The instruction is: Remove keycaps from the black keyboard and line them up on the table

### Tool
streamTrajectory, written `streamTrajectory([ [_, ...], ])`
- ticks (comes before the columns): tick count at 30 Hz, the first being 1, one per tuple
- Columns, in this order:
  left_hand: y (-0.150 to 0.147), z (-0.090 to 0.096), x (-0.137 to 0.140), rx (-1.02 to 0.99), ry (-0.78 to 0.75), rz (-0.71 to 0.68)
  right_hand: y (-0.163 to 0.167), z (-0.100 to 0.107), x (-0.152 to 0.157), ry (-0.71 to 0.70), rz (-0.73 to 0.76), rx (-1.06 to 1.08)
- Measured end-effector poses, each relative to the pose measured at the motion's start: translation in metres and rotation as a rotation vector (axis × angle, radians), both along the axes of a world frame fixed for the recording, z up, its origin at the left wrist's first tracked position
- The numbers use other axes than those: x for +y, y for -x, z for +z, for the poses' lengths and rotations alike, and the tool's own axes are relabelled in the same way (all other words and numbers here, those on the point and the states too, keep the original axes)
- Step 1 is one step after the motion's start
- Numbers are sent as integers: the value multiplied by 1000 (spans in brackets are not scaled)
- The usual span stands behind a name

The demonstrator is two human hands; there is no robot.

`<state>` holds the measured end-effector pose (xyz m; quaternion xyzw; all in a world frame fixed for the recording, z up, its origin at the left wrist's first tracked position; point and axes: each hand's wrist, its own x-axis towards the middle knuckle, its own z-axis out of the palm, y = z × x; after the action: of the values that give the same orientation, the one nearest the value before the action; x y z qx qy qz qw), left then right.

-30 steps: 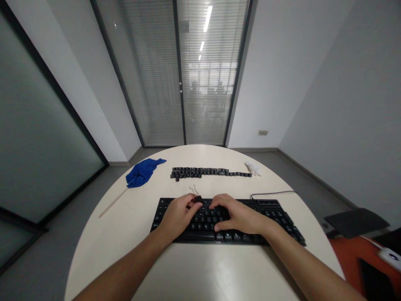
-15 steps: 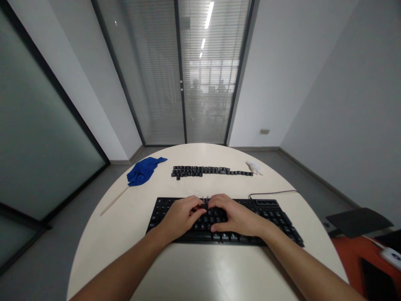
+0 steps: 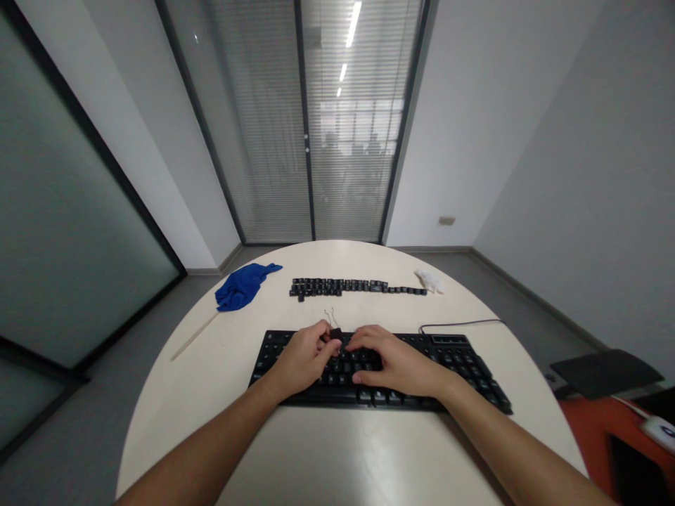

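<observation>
The black keyboard (image 3: 327,399) lies across the table in front of me. My left hand (image 3: 304,355) is closed over its left-middle part, pinching a small keycap puller (image 3: 336,333); its dark body shows at my fingertips, and two thin wires point away from me. Over the middle keys, my right hand (image 3: 396,362) rests with its thumb apart from its curved fingers, and nothing visible is held in it. Beyond the keyboard, several loose black keycaps (image 3: 319,287) lie in rows. Keys under both hands are hidden.
A blue cloth (image 3: 243,286) lies at the left over a pale stick (image 3: 195,337). Crumpled white tissue (image 3: 429,281) sits at the back right. A thin cable (image 3: 464,323) runs from the keyboard over the right edge of the round table (image 3: 363,457). A red chair (image 3: 588,429) stands at right.
My left hand has drawn slightly left, away from my right fingertips, with the keycap puller in it. The puller's wires now show above the keyboard's back edge. My right hand stays nearly in place.
</observation>
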<state>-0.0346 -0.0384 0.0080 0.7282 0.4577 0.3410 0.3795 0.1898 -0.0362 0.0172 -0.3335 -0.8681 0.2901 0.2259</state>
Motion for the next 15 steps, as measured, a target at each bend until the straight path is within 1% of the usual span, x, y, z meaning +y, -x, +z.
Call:
streamTrajectory([
  [2, 0, -3, 3, -72, 59, 6, 1, 1, 0, -10, -5, -5],
  [4, 1, -5, 6, -191, 157, 19, 1, 1, -1, -16, -12, -11],
  [5, 1, -7, 8, -216, 185, 17, 1, 2, -1, -17, -16, -12],
  [8, 1, -8, 9, -236, 179, 19, 4, 1, -1, -20, -36, 0],
  [13, 1, -8, 5, -268, 165, 28, 10, -3, 0, -54, -148, 15],
  [15, 1, -8, 4, -269, 163, 22, 11, -4, 0, -74, -159, 10],
])
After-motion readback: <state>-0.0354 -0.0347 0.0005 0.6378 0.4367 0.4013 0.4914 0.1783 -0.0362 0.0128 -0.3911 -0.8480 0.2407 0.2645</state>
